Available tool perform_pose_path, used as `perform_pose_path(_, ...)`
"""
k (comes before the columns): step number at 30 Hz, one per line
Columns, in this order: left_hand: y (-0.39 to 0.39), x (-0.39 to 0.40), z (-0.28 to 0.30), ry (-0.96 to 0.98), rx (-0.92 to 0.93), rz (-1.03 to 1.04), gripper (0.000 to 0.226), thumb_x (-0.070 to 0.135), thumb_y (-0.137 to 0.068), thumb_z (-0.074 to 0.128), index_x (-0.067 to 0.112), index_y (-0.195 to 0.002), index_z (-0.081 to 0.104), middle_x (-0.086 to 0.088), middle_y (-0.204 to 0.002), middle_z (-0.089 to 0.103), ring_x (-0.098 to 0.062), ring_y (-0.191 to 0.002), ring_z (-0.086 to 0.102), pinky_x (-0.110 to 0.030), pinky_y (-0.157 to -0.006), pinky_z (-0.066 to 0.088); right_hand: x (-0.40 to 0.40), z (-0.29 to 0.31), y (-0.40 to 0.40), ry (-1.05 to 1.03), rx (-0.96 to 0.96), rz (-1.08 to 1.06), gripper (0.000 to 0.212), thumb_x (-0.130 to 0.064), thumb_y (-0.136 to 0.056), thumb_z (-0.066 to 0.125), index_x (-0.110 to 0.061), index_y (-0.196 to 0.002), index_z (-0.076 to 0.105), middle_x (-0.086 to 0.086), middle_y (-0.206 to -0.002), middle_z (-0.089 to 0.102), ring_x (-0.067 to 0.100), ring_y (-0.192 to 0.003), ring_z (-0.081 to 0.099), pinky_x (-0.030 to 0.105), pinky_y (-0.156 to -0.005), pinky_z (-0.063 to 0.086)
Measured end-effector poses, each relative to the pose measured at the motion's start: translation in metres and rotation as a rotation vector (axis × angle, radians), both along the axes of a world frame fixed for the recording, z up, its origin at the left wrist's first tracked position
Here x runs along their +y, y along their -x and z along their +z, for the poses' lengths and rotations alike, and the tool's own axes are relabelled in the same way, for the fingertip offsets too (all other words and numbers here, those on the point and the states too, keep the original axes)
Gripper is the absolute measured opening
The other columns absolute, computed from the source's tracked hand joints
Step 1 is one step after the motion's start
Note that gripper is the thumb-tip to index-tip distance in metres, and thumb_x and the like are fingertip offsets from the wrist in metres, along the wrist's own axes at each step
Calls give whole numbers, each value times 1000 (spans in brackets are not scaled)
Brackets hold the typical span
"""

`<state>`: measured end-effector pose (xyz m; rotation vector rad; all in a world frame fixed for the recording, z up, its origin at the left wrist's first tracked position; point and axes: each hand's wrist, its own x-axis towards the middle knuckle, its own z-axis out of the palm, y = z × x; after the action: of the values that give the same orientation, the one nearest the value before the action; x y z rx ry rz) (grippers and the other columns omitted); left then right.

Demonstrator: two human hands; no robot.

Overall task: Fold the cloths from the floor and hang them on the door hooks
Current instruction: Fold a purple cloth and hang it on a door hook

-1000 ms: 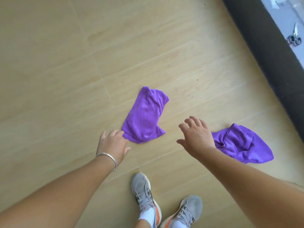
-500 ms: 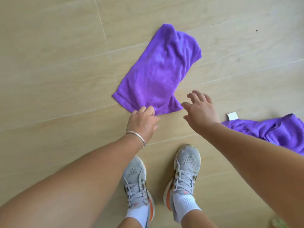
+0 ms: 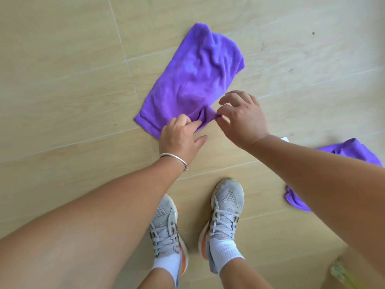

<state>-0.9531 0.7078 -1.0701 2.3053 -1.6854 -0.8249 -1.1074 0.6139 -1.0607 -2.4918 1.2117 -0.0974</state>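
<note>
A purple cloth lies crumpled on the pale wooden floor ahead of my feet. My left hand, with a silver bangle on the wrist, pinches the cloth's near edge between fingers and thumb. My right hand pinches the near right corner of the same cloth with thumb and forefinger, the other fingers spread. A second purple cloth lies on the floor at the right, mostly hidden behind my right forearm, with a white label showing beside it.
My two grey shoes with white socks stand on the floor just behind the cloth. Bare floorboards stretch to the left and beyond the cloth. A yellowish object shows at the bottom right corner.
Both hands have moved forward onto the near edge of the first cloth and taken hold of it. The view has dropped closer to the floor.
</note>
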Motion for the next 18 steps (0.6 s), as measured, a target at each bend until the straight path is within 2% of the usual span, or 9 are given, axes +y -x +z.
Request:
perform_pose_path(5, -19, -60, 117, 169, 65, 83, 25, 40, -75, 75, 22, -93, 75, -3, -82, 55, -29, -79, 53, -36, -64, 45, -45, 126, -31, 108, -147, 38, 7, -15, -82, 70, -12, -78, 75, 7, -98, 69, 32, -103, 62, 40, -87, 45)
perform_pose_path(9, -42, -116, 218, 241, 100, 109, 13, 35, -84, 68, 25, -88, 75, 1, -89, 58, -25, -88, 53, -37, -68, 46, -92, 234, -51, 182, -178, 54, 8, -15, -83, 69, -10, -80, 74, 6, -99, 69, 30, -106, 62, 39, -90, 43)
perform_pose_path(15, -78, -155, 360, 349, 77, -20, 13, 33, -89, 63, 25, -85, 73, 5, -91, 59, -21, -89, 52, -31, -68, 39, -129, 359, -67, 280, -178, 9, 3, -13, -79, 72, -11, -80, 71, 5, -99, 69, 29, -105, 62, 40, -89, 44)
perform_pose_path(18, -98, -157, 420, 414, 46, -86, 10, 30, -88, 64, 26, -86, 74, 6, -89, 60, -20, -85, 53, -28, -67, 33, -132, 396, -83, 205, -184, -28, 11, -20, -80, 73, -13, -89, 72, 4, -104, 67, 29, -110, 58, 39, -91, 43)
